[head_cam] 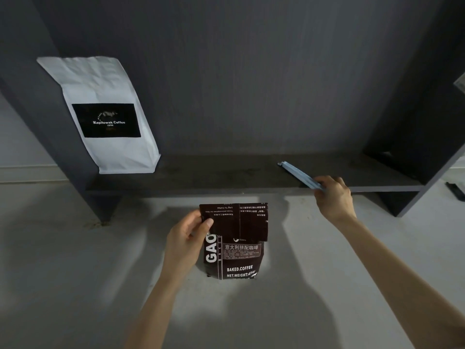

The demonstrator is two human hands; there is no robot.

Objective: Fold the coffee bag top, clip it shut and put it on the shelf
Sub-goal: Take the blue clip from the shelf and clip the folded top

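A dark brown coffee bag (237,258) stands upright on the pale floor below the shelf, its top flap folded down over the front. My left hand (186,239) pinches the folded flap at its left edge. My right hand (333,196) reaches to the front edge of the dark shelf board (226,173) and grips the near end of a long pale blue bag clip (298,174). The clip's far end lies on the board, pointing back and left.
A white coffee bag (108,117) with a black label leans in the shelf's left corner against the dark side panel (37,102). The shelf's right upright (427,137) stands beside my right hand. A dark object (455,190) lies on the floor at far right.
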